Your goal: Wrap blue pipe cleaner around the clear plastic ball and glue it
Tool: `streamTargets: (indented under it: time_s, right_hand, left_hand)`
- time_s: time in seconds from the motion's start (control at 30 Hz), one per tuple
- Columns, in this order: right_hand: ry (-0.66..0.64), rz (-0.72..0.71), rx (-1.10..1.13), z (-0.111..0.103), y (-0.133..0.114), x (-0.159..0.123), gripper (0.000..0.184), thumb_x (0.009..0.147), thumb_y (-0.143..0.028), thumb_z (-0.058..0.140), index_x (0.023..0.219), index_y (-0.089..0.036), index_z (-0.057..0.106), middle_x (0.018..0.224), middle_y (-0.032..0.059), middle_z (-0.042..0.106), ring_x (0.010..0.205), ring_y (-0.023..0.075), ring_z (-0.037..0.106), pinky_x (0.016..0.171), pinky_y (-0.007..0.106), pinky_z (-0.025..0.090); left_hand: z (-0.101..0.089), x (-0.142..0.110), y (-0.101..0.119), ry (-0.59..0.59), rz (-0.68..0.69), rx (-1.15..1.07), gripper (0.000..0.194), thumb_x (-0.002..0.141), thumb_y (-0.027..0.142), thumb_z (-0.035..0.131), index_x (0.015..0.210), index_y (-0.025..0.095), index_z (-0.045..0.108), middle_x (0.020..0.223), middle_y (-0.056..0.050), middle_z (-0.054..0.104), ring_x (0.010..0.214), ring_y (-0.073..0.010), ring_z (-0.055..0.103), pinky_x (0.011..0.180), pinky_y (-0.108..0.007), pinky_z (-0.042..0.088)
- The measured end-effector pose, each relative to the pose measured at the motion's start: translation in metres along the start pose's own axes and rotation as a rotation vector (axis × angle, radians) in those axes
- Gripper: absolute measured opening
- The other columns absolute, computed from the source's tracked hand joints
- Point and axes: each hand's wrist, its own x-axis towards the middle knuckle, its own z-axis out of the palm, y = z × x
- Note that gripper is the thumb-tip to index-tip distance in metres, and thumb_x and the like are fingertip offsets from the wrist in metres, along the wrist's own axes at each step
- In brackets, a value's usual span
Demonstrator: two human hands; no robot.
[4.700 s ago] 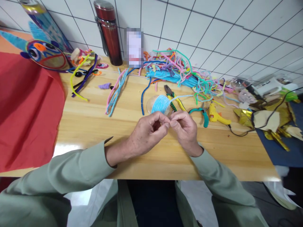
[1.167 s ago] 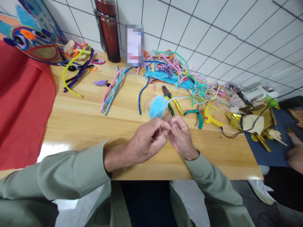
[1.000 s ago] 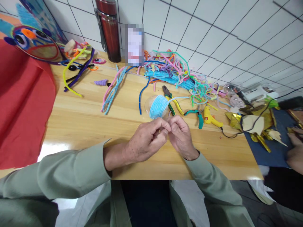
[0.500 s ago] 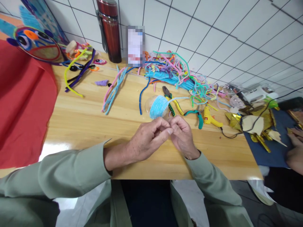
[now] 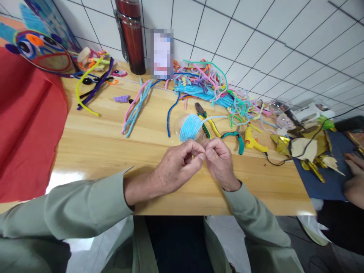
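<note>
Both hands meet over the wooden table (image 5: 113, 155), fingertips pinched close together. My left hand (image 5: 179, 165) has thumb and forefinger closed at the tips. Against it, my right hand (image 5: 220, 161) is closed as well, thumb pressed to its curled fingers. Whatever sits between the fingertips is too small or too hidden to make out. Just beyond the hands lies a clear round ball (image 5: 178, 127) partly wrapped in light blue pipe cleaner (image 5: 190, 128), one end trailing off to the right. Beside it rest pliers with yellow and green handles (image 5: 212, 127).
Teal-handled cutters (image 5: 240, 144) and a yellow glue gun (image 5: 253, 142) with a cord lie to the right. A heap of pipe cleaners (image 5: 210, 94) runs along the wall. A red thermos (image 5: 133, 41) stands behind; red cloth (image 5: 25, 132) covers the left. Another person's hand (image 5: 354, 174) is far right.
The fingertips of both hands have shifted slightly against each other, and my right thumb has moved a little. The ball and the tools have stayed in place.
</note>
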Motion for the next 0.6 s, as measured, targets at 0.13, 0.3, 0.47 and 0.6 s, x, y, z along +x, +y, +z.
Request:
streamTargets:
  time_s: [0.13,0.3,0.47,0.6]
  right_hand:
    - [0.079,-0.144,-0.165,-0.0016,0.0002,-0.0007,0.027,0.095,-0.049,0.084,0.085,-0.029,0.070,0.076,-0.0032,0.063,0.072,0.0166,0.056,0.069,0.034,0.045]
    - [0.094,-0.204,-0.285,0.0002,-0.0048,0.0001,0.029,0.096,-0.050,0.082,0.082,-0.028,0.068,0.076,-0.0031,0.064,0.074,0.0176,0.058,0.077,0.038,0.048]
    - [0.048,-0.172,-0.250,-0.0016,-0.0028,-0.0007,0.027,0.097,-0.049,0.080,0.084,-0.029,0.068,0.075,-0.0027,0.064,0.072,0.0176,0.057,0.071,0.036,0.048]
    - [0.012,-0.044,-0.124,-0.0016,0.0017,-0.0011,0.031,0.095,-0.055,0.081,0.084,-0.030,0.067,0.073,-0.0021,0.059,0.070,0.0186,0.055,0.067,0.036,0.048]
  left_hand:
    - [0.0007,0.0006,-0.0006,0.012,-0.017,-0.030,0.009,0.102,0.023,0.058,0.096,0.019,0.063,0.078,0.002,0.065,0.067,-0.0100,0.055,0.062,-0.023,0.044]
    - [0.0002,0.0016,0.0012,0.021,-0.029,-0.028,0.010,0.098,0.018,0.057,0.090,0.019,0.061,0.073,0.004,0.062,0.064,-0.0090,0.055,0.060,-0.021,0.043]
    - [0.0007,0.0011,0.0012,0.029,-0.025,-0.006,0.010,0.098,0.018,0.056,0.089,0.020,0.059,0.073,0.004,0.060,0.064,-0.0090,0.054,0.060,-0.022,0.041]
    - [0.0010,0.0008,0.0004,0.024,-0.027,0.006,0.010,0.099,0.018,0.056,0.089,0.020,0.058,0.074,0.004,0.060,0.064,-0.0091,0.053,0.060,-0.023,0.041]
